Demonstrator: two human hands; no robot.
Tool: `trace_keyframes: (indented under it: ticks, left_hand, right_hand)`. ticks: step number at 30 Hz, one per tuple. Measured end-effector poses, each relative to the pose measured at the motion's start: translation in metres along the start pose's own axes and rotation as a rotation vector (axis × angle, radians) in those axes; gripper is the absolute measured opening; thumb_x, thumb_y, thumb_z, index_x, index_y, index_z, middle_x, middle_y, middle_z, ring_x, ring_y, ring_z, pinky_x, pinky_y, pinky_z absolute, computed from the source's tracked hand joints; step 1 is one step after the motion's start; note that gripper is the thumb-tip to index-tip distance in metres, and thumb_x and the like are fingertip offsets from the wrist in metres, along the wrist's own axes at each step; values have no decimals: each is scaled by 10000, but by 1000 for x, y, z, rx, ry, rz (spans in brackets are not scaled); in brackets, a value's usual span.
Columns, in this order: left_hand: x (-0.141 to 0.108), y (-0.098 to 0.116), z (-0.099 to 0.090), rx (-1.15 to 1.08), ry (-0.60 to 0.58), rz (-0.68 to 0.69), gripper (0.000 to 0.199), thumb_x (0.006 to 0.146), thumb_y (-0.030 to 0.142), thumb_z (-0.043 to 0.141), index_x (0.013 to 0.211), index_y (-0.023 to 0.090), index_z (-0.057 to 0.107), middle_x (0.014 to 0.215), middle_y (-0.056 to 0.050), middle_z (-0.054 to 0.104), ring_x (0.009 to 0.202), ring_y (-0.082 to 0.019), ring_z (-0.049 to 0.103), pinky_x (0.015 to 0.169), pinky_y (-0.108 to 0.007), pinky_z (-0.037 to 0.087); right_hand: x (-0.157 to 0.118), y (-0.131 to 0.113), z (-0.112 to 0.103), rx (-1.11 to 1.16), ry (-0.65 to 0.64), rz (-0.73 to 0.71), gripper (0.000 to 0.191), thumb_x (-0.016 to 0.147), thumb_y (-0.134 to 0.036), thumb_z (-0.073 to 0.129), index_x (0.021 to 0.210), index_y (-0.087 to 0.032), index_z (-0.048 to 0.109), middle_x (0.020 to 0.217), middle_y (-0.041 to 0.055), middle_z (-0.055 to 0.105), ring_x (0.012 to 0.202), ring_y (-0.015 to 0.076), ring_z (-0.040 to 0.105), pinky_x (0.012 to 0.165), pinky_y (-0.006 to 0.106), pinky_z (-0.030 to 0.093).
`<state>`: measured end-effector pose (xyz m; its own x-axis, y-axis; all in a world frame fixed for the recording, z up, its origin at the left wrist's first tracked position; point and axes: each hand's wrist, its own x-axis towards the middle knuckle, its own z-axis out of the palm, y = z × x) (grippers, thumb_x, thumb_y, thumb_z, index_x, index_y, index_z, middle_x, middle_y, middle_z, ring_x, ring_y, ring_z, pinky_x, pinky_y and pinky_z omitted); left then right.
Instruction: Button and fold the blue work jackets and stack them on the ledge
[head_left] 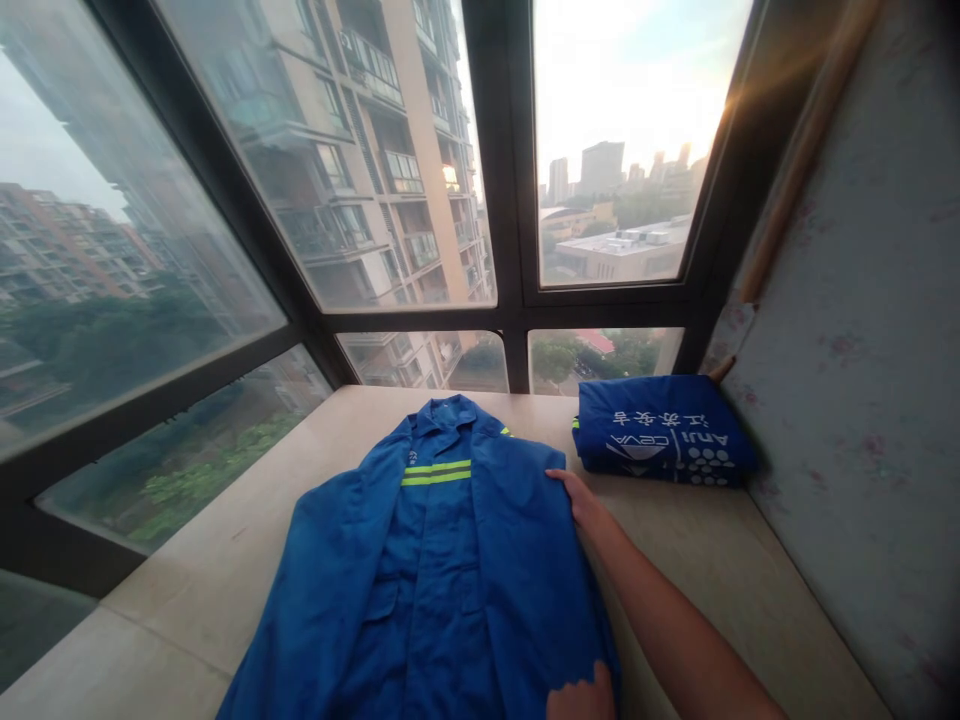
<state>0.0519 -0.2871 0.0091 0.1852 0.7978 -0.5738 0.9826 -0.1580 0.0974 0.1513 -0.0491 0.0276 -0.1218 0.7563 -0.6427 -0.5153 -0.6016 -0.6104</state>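
Evidently, the jacket is laid out on the ledge, front up, in the middle of the near part of the scene, its pointed collar turned to the far side and its lower end cut off by the view. It is made of smooth blue cloth, softly creased. The chest is crossed by two bright yellow-green bands, and flapped pockets are set lower down. Both side parts are folded inward over the front as long, rounded panels, between which the straight front closure is left showing.

The right-hand panel is held at its far outer corner by the right hand, the cloth being pinched at the edge by the fingers. The left hand is seen only in part, low on the near right of the jacket, with its fingers curled; whether cloth is gripped there cannot be told.

To the far right, just beside the wall, a bundle of blue cloth is placed, folded into a thick block and printed with white lettering and dots. The ledge is pale, hard and faintly mottled, crossed by a thin seam at the near left. The wall is covered with a faded floral pattern, and the glass is held in broad, dark frames.
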Motion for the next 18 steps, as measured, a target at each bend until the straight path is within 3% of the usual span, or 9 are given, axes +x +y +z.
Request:
trace_keyframes:
  ticks: [3, 7, 11, 14, 18]
  left_hand:
    - [-4, 12, -12, -79, -36, 28, 323, 852, 145, 524, 1152, 94, 636, 1005, -224, 740, 972, -345, 714, 818, -468, 514]
    - [-5, 23, -22, -110, -55, 83, 385, 895, 40, 361, 1123, 65, 670, 1011, -254, 724, 1029, -327, 697, 841, -443, 494]
    - [-4, 18, -27, -119, -50, 132, 383, 877, 39, 387, 1126, 67, 676, 1045, -261, 718, 1051, -351, 685, 853, -477, 488]
    - [-8, -6, -31, -122, -80, 213, 387, 836, 100, 497, 1192, 103, 650, 1086, -237, 721, 1041, -374, 683, 867, -515, 500]
    - [-29, -74, -28, -388, -55, 272, 587, 739, 224, 646, 1322, 190, 584, 1233, -153, 692, 1138, -335, 641, 1002, -475, 475]
  right_hand:
    - [-1, 1, 8, 18, 24, -27, 373, 762, -257, 680, 1106, -116, 648, 802, 88, 762, 710, 241, 724, 783, 405, 597]
    - [-12, 4, 10, 35, 37, -81, 305, 817, -343, 648, 1037, -133, 672, 805, 77, 761, 720, 228, 721, 748, 369, 597]
    - [-22, 3, 3, -15, 73, -124, 186, 876, -303, 601, 904, -136, 679, 718, 34, 720, 618, 171, 673, 663, 305, 574]
    - [-27, -6, -2, -101, 120, -146, 222, 935, -341, 606, 989, -131, 654, 857, 27, 697, 698, 137, 657, 684, 305, 565]
    - [-27, -27, 5, -217, 230, -280, 289, 954, -383, 598, 1126, -151, 611, 1046, 46, 654, 837, 147, 648, 731, 328, 567]
